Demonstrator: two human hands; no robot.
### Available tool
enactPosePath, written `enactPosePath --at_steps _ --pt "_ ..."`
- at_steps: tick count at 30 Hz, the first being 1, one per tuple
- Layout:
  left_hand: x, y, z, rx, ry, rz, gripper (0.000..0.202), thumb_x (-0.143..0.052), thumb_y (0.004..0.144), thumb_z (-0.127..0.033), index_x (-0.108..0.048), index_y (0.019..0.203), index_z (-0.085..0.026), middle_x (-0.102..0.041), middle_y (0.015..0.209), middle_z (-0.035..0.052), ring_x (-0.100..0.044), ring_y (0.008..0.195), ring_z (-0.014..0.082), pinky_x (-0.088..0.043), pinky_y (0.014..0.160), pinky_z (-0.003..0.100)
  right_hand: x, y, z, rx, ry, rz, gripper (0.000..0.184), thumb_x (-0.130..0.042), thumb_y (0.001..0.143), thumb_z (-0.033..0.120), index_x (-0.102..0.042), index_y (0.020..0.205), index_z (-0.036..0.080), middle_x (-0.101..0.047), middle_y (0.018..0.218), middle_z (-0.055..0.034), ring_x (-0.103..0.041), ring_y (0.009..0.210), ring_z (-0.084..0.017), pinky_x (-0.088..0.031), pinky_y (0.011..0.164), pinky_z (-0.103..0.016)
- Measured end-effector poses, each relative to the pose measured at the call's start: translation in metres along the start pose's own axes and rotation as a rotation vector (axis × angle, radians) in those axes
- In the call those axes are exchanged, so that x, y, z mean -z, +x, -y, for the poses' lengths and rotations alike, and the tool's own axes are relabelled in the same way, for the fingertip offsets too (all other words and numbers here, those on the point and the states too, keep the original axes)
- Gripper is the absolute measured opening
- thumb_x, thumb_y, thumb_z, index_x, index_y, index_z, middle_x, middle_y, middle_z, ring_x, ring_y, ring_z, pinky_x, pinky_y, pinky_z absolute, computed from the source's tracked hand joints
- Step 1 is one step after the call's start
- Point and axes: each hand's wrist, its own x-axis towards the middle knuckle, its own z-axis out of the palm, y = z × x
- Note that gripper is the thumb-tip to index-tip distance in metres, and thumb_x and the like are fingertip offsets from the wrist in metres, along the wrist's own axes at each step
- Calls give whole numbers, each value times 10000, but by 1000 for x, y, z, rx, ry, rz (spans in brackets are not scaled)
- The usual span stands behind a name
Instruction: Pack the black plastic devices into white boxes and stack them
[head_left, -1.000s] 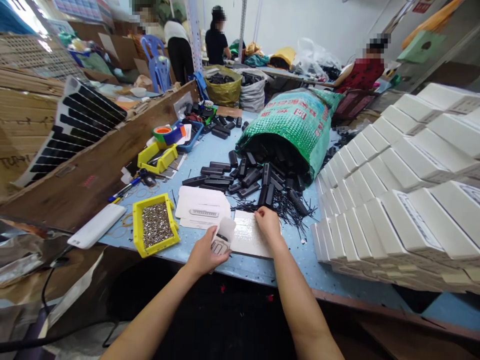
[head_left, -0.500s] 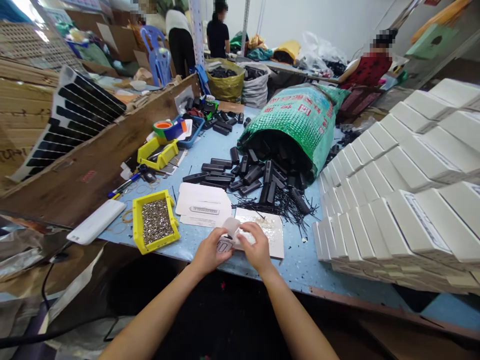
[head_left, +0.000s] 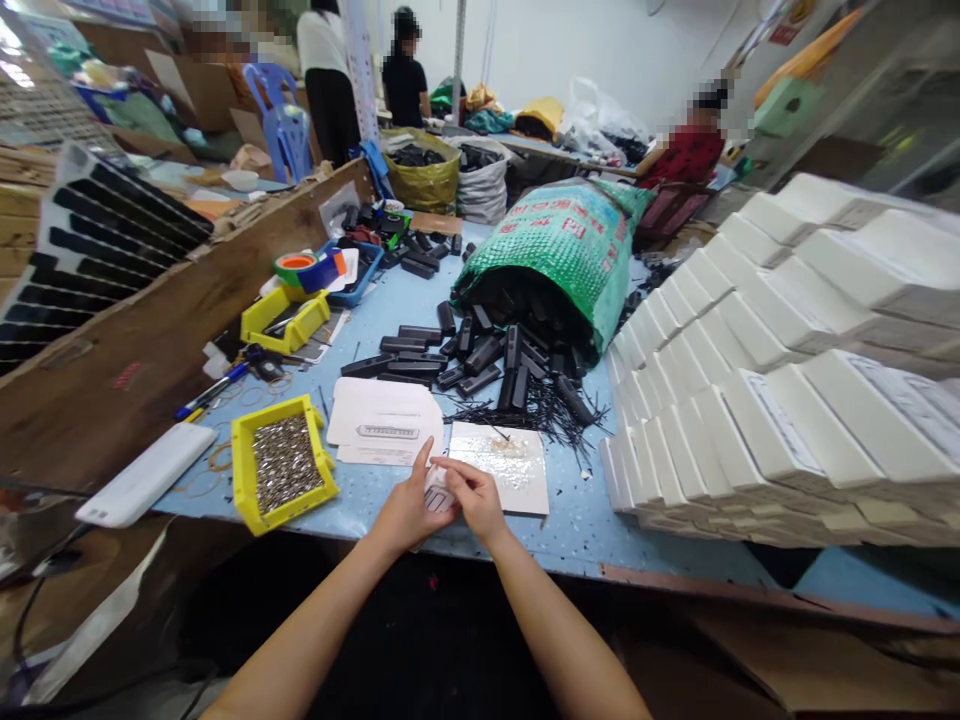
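Near the table's front edge, my left hand (head_left: 409, 510) is wrapped round a small white box (head_left: 438, 492) with dark print on the side facing me. Its thumb lies below and a finger points up behind. My right hand (head_left: 478, 497) closes its fingertips on the box's upper right edge; the fingers cover much of it. Just behind the hands lie printed white card sheets (head_left: 386, 410) bearing a drawing of a long bar. A white pad with a shiny surface (head_left: 517, 470) is to the right of them, with small pale bits on it.
A yellow bin (head_left: 247, 480) of small metal parts stands left. Black plastic cases (head_left: 480, 350) and thin black strips (head_left: 555, 425) spill before a green sack (head_left: 555, 240). Stacked white boxes (head_left: 720, 430) fill the right. Several people are in the background.
My right hand has moved in against my left, and the white flap that stood up between them is now down under the fingers. The whole view has shifted slightly.
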Motion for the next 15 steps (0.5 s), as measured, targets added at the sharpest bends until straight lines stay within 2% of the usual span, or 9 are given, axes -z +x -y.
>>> enactPosePath --at_steps 2,4,6,8,10,12,13,14,15 --pt "0 -1 4 -2 -7 -5 1004 -639 709 -325 -36 1496 -168 -702 915 78 -701 766 280 -522 701 362 -3 -1 0 -6 -23 -36 305 -559 875 410 -727 1033 210 -703 1041 -49 -658 970 -233 -523 882 -364" --pt "2 1 10 -11 -27 -20 989 -635 720 -351 -45 1493 -171 -699 944 86 -702 742 275 -530 691 367 -3 1 1 70 -83 -35 328 -526 891 424 -718 1042 206 -702 1044 -45 -661 964 -224 -524 879 -356" --pt "4 5 15 -29 -65 -23 984 -641 717 -383 -69 1490 -172 -684 1030 118 -702 764 284 -539 711 395 -1 2 2 227 -185 39 341 -509 895 426 -697 1081 211 -671 1132 -48 -627 1058 -213 -475 968 -362" --pt "5 8 15 -47 -109 -29 987 -662 696 -417 -117 1482 -171 -639 1151 159 -686 905 320 -534 787 444 1 -1 1 357 -330 127 397 -568 850 441 -653 1159 208 -579 1288 -67 -527 1212 -214 -366 1081 -375" --pt "4 7 10 -34 -147 -153 986 -681 666 -473 -193 1461 -156 -530 1307 202 -580 1140 371 -478 919 510 1 -12 -2 304 -462 155 683 -690 742 472 -510 1336 187 -409 1443 -111 -393 1330 -248 -296 1123 -407" --pt "-1 5 4 5 -255 -266 911 -642 697 -532 -253 1443 -182 -422 1414 189 -459 1276 375 -396 1021 543 1 -28 -3 160 -546 147 1070 -791 614 457 -244 1486 165 -215 1525 -167 -262 1394 -304 -308 1110 -450" --pt "-4 4 1 29 -354 -267 865 -606 725 -559 -265 1439 -209 -422 1417 169 -454 1282 364 -385 1035 547 3 -38 0 115 -568 143 1182 -812 579 421 -131 1511 166 -170 1532 -185 -240 1399 -322 -338 1091 -457" --pt "-6 5 -2 58 -470 -236 840 -581 737 -586 -268 1435 -239 -467 1378 151 -493 1245 353 -406 1019 550 9 -48 9 117 -583 141 1213 -810 572 378 -75 1515 177 -187 1523 -188 -261 1388 -329 -368 1073 -454" --pt "-9 6 -6 84 -589 -183 843 -581 729 -607 -263 1430 -265 -528 1306 139 -546 1179 345 -442 982 552 19 -58 25 167 -596 117 1167 -788 582 332 -94 1512 201 -249 1500 -170 -312 1364 -325 -394 1056 -441"
